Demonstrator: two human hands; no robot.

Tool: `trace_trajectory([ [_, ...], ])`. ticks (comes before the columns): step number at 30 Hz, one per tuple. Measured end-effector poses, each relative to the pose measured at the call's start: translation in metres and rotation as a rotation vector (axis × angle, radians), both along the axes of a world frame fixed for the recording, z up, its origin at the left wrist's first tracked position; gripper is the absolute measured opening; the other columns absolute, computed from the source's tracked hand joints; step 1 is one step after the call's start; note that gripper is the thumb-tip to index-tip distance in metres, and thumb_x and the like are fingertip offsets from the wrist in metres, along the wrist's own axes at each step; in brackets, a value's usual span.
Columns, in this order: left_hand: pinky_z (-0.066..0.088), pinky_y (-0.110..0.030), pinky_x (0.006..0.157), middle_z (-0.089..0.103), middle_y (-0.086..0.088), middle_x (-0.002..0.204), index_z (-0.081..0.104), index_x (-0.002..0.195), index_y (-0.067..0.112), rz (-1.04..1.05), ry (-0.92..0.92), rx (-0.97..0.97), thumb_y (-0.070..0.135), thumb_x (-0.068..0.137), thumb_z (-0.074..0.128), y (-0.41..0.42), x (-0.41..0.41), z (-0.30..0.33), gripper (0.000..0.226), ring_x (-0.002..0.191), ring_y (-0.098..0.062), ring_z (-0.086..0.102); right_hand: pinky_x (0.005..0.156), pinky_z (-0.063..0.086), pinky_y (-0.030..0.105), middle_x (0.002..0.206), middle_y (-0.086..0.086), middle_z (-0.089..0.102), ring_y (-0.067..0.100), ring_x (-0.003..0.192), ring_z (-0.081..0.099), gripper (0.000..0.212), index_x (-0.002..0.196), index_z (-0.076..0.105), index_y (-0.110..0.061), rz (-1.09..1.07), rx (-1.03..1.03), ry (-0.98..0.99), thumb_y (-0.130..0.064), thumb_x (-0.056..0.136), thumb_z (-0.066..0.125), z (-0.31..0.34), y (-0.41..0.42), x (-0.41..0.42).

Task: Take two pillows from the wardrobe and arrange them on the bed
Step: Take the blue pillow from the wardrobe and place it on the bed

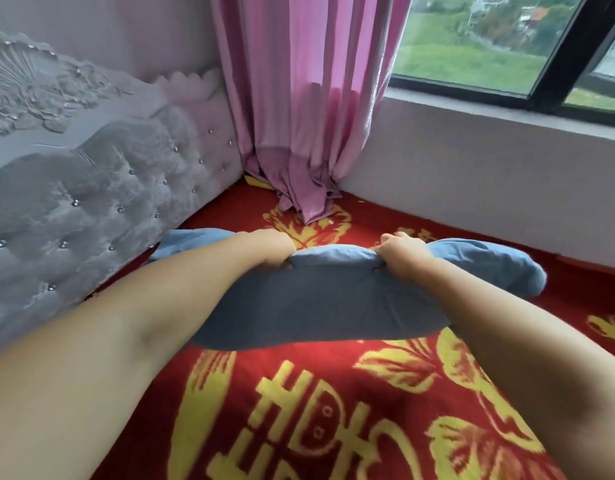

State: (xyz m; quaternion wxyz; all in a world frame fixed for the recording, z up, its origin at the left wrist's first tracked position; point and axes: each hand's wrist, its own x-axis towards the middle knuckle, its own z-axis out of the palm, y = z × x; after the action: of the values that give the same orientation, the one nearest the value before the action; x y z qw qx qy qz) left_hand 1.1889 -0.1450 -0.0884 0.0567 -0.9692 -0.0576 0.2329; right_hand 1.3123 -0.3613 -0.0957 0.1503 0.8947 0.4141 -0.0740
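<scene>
Red blanket (333,410) with yellow patterns covered the bed, nearest the camera. Grey headboard (91,188) stood at left, pink curtain (299,98) in the corner. On the bed lay a blue pillow (319,299), its far edge gripped by the left hand (269,247) and right hand (404,252).

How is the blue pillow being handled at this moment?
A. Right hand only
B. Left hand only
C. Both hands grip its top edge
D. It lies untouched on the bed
C: the left hand and right hand each clutch the upper edge of the blue pillow.
</scene>
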Motion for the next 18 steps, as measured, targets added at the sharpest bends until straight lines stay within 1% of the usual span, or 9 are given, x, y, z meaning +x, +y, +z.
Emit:
trace_trajectory([
  [2, 0.044, -0.034, 0.068, 0.065, -0.008, 0.103, 0.063, 0.100, 0.015, 0.007, -0.009, 0.012, 0.023, 0.087, 0.050, 0.006, 0.012, 0.007, 0.021, 0.080, -0.027, 0.056, 0.089, 0.043, 0.040, 0.122, 0.005, 0.050, 0.028, 0.117, 0.045, 0.028, 0.123, 0.060, -0.027, 0.008, 0.013, -0.013, -0.023, 0.097, 0.048, 0.008, 0.004, 0.014],
  [4, 0.039, -0.030, 0.065, 0.065, -0.008, 0.106, 0.063, 0.104, 0.016, -0.010, -0.005, 0.026, 0.025, 0.089, 0.048, 0.011, 0.020, 0.011, 0.023, 0.084, -0.027, 0.057, 0.089, 0.042, 0.039, 0.122, 0.004, 0.050, 0.027, 0.118, 0.044, 0.029, 0.124, 0.060, -0.027, 0.007, 0.006, -0.004, -0.023, 0.097, 0.048, 0.014, 0.011, 0.022],
  [6, 0.037, -0.030, 0.064, 0.065, -0.008, 0.108, 0.062, 0.107, 0.016, -0.005, 0.000, 0.025, 0.023, 0.090, 0.048, 0.017, 0.028, 0.011, 0.023, 0.086, -0.026, 0.057, 0.089, 0.043, 0.039, 0.123, 0.004, 0.049, 0.027, 0.119, 0.044, 0.030, 0.125, 0.059, -0.026, 0.007, -0.005, -0.001, -0.022, 0.098, 0.047, 0.015, 0.019, 0.027],
  [9, 0.038, -0.030, 0.066, 0.064, -0.007, 0.111, 0.062, 0.109, 0.015, -0.004, -0.004, 0.025, 0.024, 0.092, 0.048, 0.033, 0.041, 0.012, 0.024, 0.095, -0.028, 0.061, 0.090, 0.045, 0.039, 0.127, 0.004, 0.049, 0.027, 0.122, 0.044, 0.031, 0.128, 0.058, -0.024, -0.010, -0.048, 0.008, -0.027, 0.098, 0.049, 0.016, 0.032, 0.033],
  [11, 0.039, -0.031, 0.066, 0.064, -0.007, 0.111, 0.062, 0.109, 0.015, -0.019, -0.008, 0.018, 0.024, 0.091, 0.048, 0.045, 0.048, 0.012, 0.024, 0.096, -0.028, 0.061, 0.092, 0.045, 0.038, 0.130, 0.004, 0.050, 0.027, 0.123, 0.046, 0.034, 0.128, 0.058, -0.021, -0.036, -0.078, 0.042, -0.033, 0.097, 0.053, 0.019, 0.044, 0.037],
  [14, 0.039, -0.031, 0.065, 0.064, -0.008, 0.111, 0.061, 0.111, 0.014, -0.058, 0.012, 0.024, 0.024, 0.091, 0.048, 0.074, 0.059, 0.010, 0.025, 0.096, -0.029, 0.060, 0.091, 0.045, 0.036, 0.128, 0.004, 0.053, 0.028, 0.121, 0.051, 0.034, 0.123, 0.062, -0.020, -0.069, -0.080, 0.067, -0.036, 0.094, 0.056, 0.020, 0.071, 0.046],
  [18, 0.047, -0.035, 0.075, 0.065, -0.010, 0.112, 0.061, 0.113, 0.014, -0.095, 0.036, -0.026, 0.031, 0.093, 0.050, 0.134, 0.079, 0.002, 0.029, 0.096, -0.030, 0.061, 0.087, 0.047, 0.034, 0.126, 0.004, 0.058, 0.027, 0.117, 0.056, 0.038, 0.122, 0.063, -0.018, -0.120, -0.073, 0.081, -0.038, 0.090, 0.061, 0.014, 0.124, 0.059],
])
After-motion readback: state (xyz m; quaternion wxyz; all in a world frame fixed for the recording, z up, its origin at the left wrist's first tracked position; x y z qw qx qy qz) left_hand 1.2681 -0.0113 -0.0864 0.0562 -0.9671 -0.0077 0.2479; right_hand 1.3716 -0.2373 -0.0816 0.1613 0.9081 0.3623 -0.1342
